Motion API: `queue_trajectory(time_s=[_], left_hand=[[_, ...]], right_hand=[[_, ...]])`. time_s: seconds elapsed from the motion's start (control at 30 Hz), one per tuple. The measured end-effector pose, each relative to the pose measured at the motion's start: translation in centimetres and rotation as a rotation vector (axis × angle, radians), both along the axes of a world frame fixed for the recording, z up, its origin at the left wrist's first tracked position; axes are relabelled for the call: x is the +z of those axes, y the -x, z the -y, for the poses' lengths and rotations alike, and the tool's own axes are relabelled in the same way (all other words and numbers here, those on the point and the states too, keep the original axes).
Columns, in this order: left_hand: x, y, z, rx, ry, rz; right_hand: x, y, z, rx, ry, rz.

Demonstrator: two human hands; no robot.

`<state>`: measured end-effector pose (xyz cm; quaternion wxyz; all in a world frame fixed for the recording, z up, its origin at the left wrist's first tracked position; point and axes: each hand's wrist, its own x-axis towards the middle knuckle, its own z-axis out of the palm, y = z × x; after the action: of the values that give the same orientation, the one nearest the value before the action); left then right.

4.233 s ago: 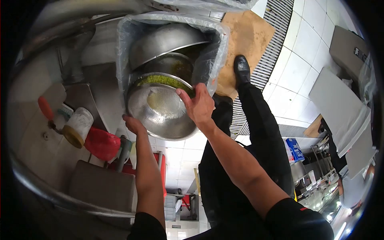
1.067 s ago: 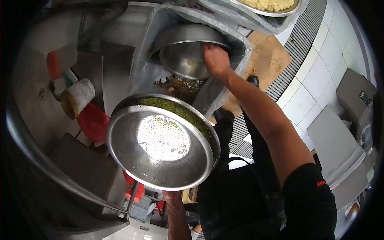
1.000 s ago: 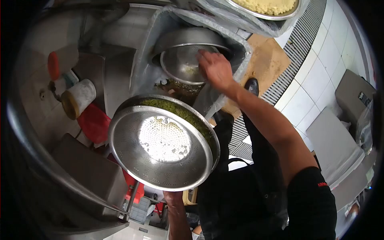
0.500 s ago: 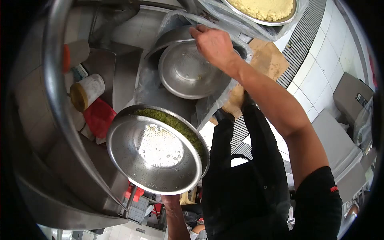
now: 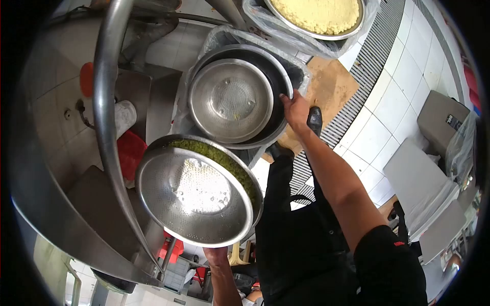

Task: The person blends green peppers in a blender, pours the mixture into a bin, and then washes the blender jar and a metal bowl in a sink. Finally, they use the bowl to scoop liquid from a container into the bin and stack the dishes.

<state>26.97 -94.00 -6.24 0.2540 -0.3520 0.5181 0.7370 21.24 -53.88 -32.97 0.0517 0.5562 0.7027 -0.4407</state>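
My left hand (image 5: 216, 256) holds a tilted colander (image 5: 199, 196) and the bowl of green crumbly food (image 5: 227, 162) behind it from below; its fingers are mostly hidden by the metal. Higher up, my right hand (image 5: 296, 109) grips the right rim of a large, deep metal bowl (image 5: 278, 76). Inside that bowl sits a second perforated colander (image 5: 232, 99), with a few small bits on its bottom. The large bowl rests over a container lined with clear plastic (image 5: 224, 35).
A bowl of yellow crumbly food (image 5: 319, 15) stands at the top in a plastic-lined container. A curved metal bar (image 5: 106, 76) crosses the left side. Cardboard (image 5: 332, 81) lies on the floor near a drain grate (image 5: 365, 76). Grey boxes (image 5: 441, 120) stand at right.
My right hand has moved from the large bowl's far rim to its right rim. That bowl and its inner colander now face up more fully. The left hand still holds the tilted colander.
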Motion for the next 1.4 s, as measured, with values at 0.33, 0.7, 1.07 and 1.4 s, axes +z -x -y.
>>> queue_trajectory(time_s=[0.33, 0.7, 1.07, 1.4], left_hand=[[-0.3, 1.3, 0.9, -0.01, -0.033, 0.069], [-15.9, 9.9, -6.3, -0.199, -0.107, 0.019], [-25.8, 17.3, -4.7, -0.488, 0.232, 0.095], [-17.5, 28.8, -14.7, -0.282, 0.596, 0.016]], right_hand=[[7.4, 1.6, -2.5, 0.086, -0.395, -0.113], [11.0, 1.5, -3.9, -0.077, 0.54, -0.416], [5.6, 3.7, -1.2, -0.096, 0.31, -0.314], [6.2, 7.5, -0.4, -0.155, 0.038, -0.199]])
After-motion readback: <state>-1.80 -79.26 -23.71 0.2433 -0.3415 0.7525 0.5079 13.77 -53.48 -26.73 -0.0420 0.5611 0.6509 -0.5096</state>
